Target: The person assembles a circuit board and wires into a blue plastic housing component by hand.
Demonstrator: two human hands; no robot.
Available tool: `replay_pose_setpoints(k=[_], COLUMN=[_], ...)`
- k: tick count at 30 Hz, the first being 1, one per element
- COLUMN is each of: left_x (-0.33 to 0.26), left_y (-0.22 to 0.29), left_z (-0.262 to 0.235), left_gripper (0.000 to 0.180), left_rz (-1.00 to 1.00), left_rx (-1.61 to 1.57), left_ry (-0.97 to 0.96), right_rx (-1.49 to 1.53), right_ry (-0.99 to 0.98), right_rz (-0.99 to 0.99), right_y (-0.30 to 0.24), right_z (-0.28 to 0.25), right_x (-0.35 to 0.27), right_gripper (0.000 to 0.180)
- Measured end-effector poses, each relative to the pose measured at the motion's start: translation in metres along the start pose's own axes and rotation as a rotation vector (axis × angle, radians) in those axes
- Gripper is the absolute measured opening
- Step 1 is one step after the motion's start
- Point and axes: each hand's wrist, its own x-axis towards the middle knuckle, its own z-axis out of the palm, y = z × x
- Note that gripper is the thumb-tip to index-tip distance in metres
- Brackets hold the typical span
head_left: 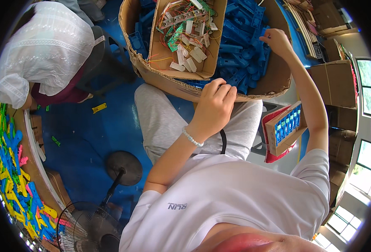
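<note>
Leaning over the blue plastic parts [235, 38] at 1 o'clock, the right hand [277, 41] has a narrow grip, can't tell if anything's pinched in it. Left hand [217, 101] is curled at the big carton's [168, 82] 6 o'clock rim, can't tell if that grip holds anything either. Further out: small box [160, 52] of wired bits [199, 54] at 12, cardboard tray [290, 138] at 3, fan [93, 229] around 7, colourful pieces [11, 195] on a desk [36, 172] at 8
</note>
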Motion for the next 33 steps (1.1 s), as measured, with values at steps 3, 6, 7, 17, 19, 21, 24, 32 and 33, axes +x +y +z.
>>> replay_pose_setpoints(k=[3,6,7,17,19,21,24,32,33], left_x=[0.011,0.029,0.036,-0.013,-0.037,-0.062,-0.085,-0.106,-0.106], left_y=[0.008,0.018,0.018,-0.015,-0.027,-0.037,-0.044,-0.040,-0.040], left_z=[-0.008,-0.007,-0.004,-0.082,-0.108,-0.128,-0.138,-0.132,-0.132], left_gripper=[0.030,0.040,0.047,0.039,0.037,0.036,0.037,0.035,0.035], left_rz=[-0.249,-0.513,-0.571,-0.517,-0.503,-0.513,-0.554,-0.718,-0.749], left_rx=[-0.351,-0.992,-1.407,-1.398,-1.307,-1.249,-1.207,-1.144,-1.134], left_ry=[0.082,0.299,0.477,0.872,0.886,0.887,0.905,0.903,0.894], right_rx=[0.649,1.216,1.267,0.795,0.833,0.756,0.514,0.684,0.684], right_ry=[0.351,0.449,0.419,0.353,0.265,0.185,0.226,0.018,0.016], right_rz=[0.168,-0.038,-0.083,-1.005,-0.799,-0.736,-0.830,-0.900,-0.906], right_y=[-0.032,-0.089,-0.112,-0.220,-0.227,-0.236,-0.260,-0.296,-0.295], right_z=[-0.049,-0.057,-0.057,-0.015,-0.006,0.021,0.051,0.087,0.088], right_x=[-0.042,-0.079,-0.095,-0.103,-0.076,-0.036,0.004,0.040,0.041], right_gripper=[0.023,0.017,0.017,0.027,0.027,0.032,0.038,0.016,0.016])
